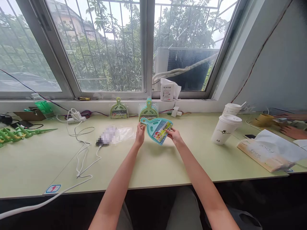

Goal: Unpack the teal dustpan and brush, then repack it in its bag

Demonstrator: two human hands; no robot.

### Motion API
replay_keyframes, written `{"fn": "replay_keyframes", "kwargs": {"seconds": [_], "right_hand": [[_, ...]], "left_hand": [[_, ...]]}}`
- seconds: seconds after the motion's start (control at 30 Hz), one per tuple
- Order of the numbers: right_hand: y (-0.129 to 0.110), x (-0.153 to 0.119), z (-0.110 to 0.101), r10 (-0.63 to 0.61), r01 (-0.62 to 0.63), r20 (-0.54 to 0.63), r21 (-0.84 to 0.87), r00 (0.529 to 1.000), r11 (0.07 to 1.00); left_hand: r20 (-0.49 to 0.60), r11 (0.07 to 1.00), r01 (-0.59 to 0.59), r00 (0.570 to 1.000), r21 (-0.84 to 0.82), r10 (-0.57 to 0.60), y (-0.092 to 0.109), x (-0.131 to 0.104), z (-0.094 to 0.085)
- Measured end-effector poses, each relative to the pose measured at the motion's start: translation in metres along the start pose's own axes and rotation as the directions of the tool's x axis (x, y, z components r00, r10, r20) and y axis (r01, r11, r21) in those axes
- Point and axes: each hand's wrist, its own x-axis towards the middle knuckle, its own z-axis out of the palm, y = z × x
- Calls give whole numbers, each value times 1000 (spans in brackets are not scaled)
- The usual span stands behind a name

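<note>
A small light-blue dustpan [157, 128] with a bristled edge and a printed yellow label is held tilted above the table. My left hand [140, 133] is closed at its looped handle end. With thumb and fingers, my right hand [175, 135] pinches the wide bristled edge beside the label. Just behind it, a stack of green and blue dustpans [148, 110] leans upright against the window ledge. Farther left, another green dustpan [118, 110] in clear wrapping leans there too.
White cups [223, 131] and a tissue pack [266, 150] stand right, near another person's hand [291, 131]. White cables [82, 153], a clear plastic bag [123, 134], a green bottle [44, 105] and green plastic pieces [20, 134] lie left. A power strip [76, 118] sits behind.
</note>
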Motion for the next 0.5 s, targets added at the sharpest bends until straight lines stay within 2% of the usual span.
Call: {"fn": "replay_keyframes", "kwargs": {"seconds": [0.03,0.1,0.13,0.2,0.27,0.33,0.43,0.5], "right_hand": [[1,0,1,-4,4,18,-3,1000,1000],[4,1,0,-9,12,76,-36,997,999],[5,2,-2,8,1,108,-81,994,997],[8,6,-10,59,-35,92,-239,994,970],[11,11,-20,55,-70,-48,-390,997,918],[12,16,-32,-17,-82,-241,-396,970,915],[10,22,-49,-27,-43,-481,-134,876,990],[4,24,-58,20,-14,-545,15,838,1000]], "left_hand": [[123,990,129,985,-63,-121,-4,-1,7],[272,952,291,928,-98,-256,-11,-2,16],[292,941,322,914,-100,-282,-13,-2,18],[246,936,341,918,-89,-311,-17,0,17],[166,933,355,925,-63,-341,-20,4,13],[103,933,357,931,-39,-351,-23,8,8],[81,941,337,939,-37,-333,-27,12,4],[87,941,336,939,-27,-333,-30,14,3]]}}
